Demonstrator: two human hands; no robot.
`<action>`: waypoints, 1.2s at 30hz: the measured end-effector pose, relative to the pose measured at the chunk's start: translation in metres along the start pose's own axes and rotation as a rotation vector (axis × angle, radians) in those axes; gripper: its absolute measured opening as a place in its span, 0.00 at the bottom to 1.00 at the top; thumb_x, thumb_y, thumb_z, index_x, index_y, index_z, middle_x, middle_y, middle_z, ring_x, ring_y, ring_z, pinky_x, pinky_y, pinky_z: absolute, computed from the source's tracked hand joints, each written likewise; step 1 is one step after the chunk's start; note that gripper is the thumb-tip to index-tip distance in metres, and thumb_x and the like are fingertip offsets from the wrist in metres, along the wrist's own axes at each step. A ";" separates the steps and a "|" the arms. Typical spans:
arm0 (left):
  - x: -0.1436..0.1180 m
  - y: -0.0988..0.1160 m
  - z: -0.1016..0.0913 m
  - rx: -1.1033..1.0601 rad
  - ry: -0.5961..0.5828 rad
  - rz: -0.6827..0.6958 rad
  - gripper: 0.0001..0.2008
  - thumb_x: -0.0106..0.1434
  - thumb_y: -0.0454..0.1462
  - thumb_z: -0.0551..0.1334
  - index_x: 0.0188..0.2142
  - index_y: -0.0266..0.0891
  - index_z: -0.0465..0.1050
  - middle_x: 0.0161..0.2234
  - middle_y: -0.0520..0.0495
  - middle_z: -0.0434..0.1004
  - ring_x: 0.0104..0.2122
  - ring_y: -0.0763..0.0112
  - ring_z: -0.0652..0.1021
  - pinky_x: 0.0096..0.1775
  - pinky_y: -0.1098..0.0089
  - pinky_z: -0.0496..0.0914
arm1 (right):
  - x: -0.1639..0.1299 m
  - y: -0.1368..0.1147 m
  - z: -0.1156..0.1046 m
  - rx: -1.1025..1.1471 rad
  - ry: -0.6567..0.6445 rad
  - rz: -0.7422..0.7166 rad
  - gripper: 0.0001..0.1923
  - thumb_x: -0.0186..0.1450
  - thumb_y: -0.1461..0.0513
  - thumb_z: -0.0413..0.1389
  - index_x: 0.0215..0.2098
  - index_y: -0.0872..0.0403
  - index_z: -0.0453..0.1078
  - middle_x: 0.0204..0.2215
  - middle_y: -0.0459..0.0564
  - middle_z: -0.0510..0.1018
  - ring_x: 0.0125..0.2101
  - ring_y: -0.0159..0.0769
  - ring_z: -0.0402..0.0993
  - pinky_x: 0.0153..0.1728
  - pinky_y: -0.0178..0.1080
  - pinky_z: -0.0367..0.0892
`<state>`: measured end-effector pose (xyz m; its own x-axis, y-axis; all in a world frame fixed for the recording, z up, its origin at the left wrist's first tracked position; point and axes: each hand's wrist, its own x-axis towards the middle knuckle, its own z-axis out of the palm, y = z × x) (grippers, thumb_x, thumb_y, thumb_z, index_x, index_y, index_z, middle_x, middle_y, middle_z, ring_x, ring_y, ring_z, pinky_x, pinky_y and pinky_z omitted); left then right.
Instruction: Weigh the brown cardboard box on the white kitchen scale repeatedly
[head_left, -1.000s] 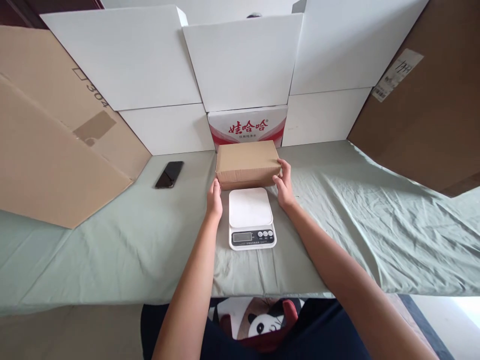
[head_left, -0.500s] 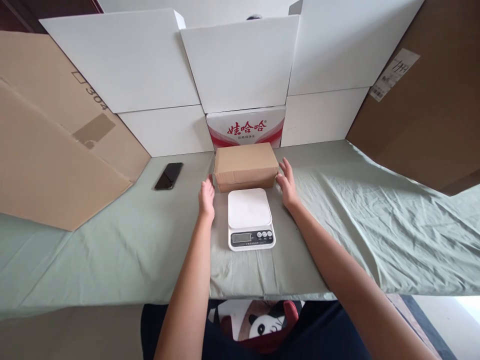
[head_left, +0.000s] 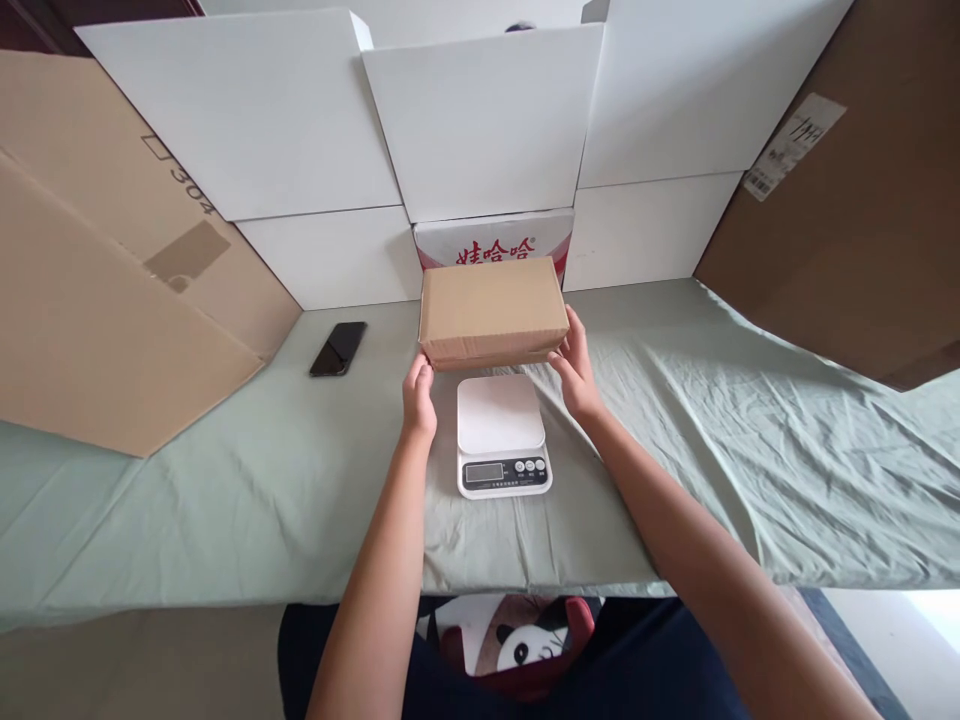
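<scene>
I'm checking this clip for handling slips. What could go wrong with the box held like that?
The cardboard box is pinched only at its lower corners by the left hand and right hand, so it may tip or slip. It is wider than the white scale just below it, so set there it might overhang and sit off-centre. The phone lies off to the left, probably out of harm's way.

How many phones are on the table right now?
1. The phone lies flat on the green cloth, left of the brown box both hands hold. Others could be hidden behind the cardboard.
</scene>
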<state>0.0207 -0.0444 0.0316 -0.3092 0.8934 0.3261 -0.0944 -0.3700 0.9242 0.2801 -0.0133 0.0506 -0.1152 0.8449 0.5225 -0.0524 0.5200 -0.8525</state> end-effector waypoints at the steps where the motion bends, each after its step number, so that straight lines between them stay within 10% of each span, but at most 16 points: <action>1: -0.006 0.006 -0.001 0.017 -0.008 0.041 0.37 0.65 0.62 0.61 0.63 0.41 0.75 0.66 0.38 0.74 0.71 0.51 0.68 0.70 0.57 0.61 | -0.004 -0.006 -0.001 -0.022 -0.002 -0.036 0.44 0.69 0.39 0.56 0.76 0.39 0.45 0.78 0.50 0.54 0.75 0.52 0.55 0.73 0.60 0.59; 14: -0.121 0.036 -0.019 0.116 0.006 0.031 0.39 0.67 0.61 0.60 0.67 0.38 0.73 0.66 0.34 0.74 0.71 0.42 0.66 0.71 0.50 0.60 | -0.089 -0.023 -0.017 -0.160 0.039 0.003 0.41 0.71 0.42 0.54 0.77 0.34 0.45 0.75 0.48 0.56 0.74 0.56 0.54 0.70 0.65 0.62; 36: -0.132 0.037 -0.024 0.133 0.044 -0.020 0.42 0.66 0.62 0.60 0.69 0.39 0.70 0.69 0.33 0.71 0.73 0.41 0.62 0.72 0.48 0.60 | -0.091 -0.044 -0.008 -0.251 0.058 -0.040 0.34 0.75 0.45 0.50 0.76 0.36 0.51 0.70 0.52 0.62 0.69 0.58 0.60 0.66 0.64 0.63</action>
<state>0.0355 -0.1820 0.0184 -0.3497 0.8873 0.3007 0.0245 -0.3122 0.9497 0.3005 -0.1122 0.0404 -0.0603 0.8250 0.5620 0.1926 0.5620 -0.8044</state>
